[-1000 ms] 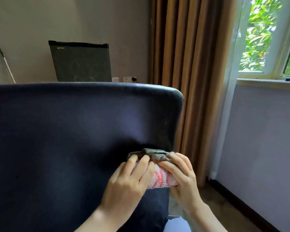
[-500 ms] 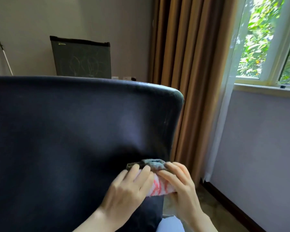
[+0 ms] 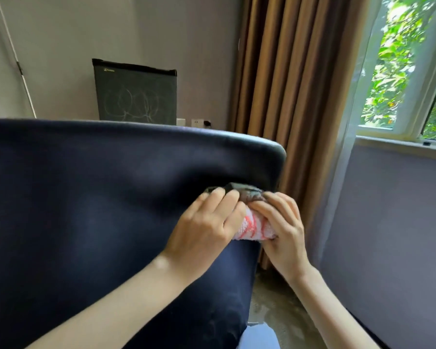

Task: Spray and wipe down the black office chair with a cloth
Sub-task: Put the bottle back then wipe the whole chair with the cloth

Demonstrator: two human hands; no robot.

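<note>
While we pressed cloth [image 3: 252, 224] to chair [image 3: 98, 210] backrest at 3 o'clock edge, left hand [image 3: 204, 227] and right hand [image 3: 283, 233] gripped it; wiping underway, most backrest apparently left, spray bottle unseen.

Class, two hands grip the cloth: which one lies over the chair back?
The left hand: it rests against the dark chair back, while the right hand holds the cloth past the chair's edge.

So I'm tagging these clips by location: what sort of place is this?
Probably a small room in a home or office. A curtain hangs beside a window onto greenery, wall sockets sit low, and a chalkboard stands behind the black office chair.
</note>
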